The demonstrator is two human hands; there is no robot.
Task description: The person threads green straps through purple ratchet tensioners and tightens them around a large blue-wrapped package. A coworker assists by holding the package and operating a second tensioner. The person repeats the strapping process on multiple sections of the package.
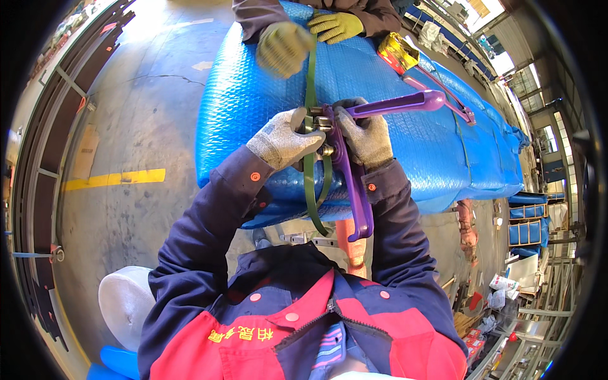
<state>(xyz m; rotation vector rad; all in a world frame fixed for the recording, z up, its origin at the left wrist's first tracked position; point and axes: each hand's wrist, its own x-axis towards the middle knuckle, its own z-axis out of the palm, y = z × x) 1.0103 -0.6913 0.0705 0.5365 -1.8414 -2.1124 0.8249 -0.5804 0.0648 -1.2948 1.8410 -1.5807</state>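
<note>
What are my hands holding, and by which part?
Your right hand holds the purple tool at the base of its long handle. Your left hand is at the green strap; its grip cannot be told.

The lettering that stands out clearly is a short row of yellow characters (244, 334) on the left chest of the wearer's red and navy jacket (190, 345), upside down from this viewpoint. At the far end of the blue-wrapped bundle (418, 152), a red and yellow packet (398, 54) has a printed look, but its print is too small to make out, as are the red markings on a white bag (502, 284) to the right. On the floor (139, 126) at left lies a plain yellow stripe (114, 179), with a pale, roughly arrow-shaped mark (202, 65) farther off.
</note>
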